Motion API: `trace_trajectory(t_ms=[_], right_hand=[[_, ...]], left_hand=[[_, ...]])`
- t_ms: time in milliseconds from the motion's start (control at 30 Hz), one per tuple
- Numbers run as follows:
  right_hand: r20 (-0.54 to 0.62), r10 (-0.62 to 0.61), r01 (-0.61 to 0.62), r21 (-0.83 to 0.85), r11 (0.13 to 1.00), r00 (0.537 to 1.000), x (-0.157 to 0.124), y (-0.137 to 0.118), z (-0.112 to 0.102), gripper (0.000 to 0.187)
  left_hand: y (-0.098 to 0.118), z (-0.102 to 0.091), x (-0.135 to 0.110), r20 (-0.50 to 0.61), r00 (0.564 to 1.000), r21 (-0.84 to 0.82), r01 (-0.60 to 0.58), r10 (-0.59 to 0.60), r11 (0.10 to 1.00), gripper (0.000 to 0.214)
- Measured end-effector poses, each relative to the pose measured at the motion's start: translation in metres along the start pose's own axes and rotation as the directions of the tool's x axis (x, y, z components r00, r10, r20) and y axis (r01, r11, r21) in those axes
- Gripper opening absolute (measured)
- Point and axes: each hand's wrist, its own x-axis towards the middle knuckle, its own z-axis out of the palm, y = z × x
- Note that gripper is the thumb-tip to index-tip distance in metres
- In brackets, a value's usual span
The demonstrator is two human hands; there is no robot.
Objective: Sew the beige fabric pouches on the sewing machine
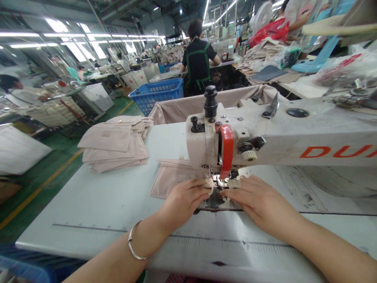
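A white sewing machine (282, 125) with a red guard (227, 151) stands over the worktable. My left hand (185, 198) is left of the presser foot (220, 181), its fingers closed on the edge of a beige fabric piece (171, 179) that lies flat behind the hand. Right of the foot, my right hand (262, 202) has its fingers drawn together, tips close to the metal plate. Beside those fingertips is a small beige tab (235, 183). What the right fingers grip, if anything, is hidden.
A stack of beige fabric pieces (114, 143) lies on the table's left. Behind the machine is a fabric-lined bin (176, 110), with a blue basket (159, 92) beyond. A co-worker (198, 59) sits ahead, back turned. A ruler scale (206, 240) runs along the table's front.
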Motion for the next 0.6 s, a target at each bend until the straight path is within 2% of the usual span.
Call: trace_trajectory(t_ms=[100, 333, 600], right_hand=[[-0.014, -0.019, 0.018, -0.089, 0.996, 1.0, 0.001, -0.002, 0.005, 0.036], [-0.019, -0.065, 0.059, -0.228, 0.972, 0.998, 0.007, -0.004, 0.02, 0.051], [-0.026, -0.071, 0.06, -0.296, 0.953, 0.997, 0.008, -0.013, 0.018, 0.039]], left_hand=[[0.001, 0.0, -0.001, 0.012, 1.0, 0.03, -0.004, 0.004, 1.0, 0.021], [0.002, 0.0, 0.0, 0.02, 1.0, 0.057, -0.004, 0.003, 0.998, 0.021], [0.002, 0.0, 0.001, 0.015, 1.0, 0.078, -0.02, 0.018, 0.997, 0.02]])
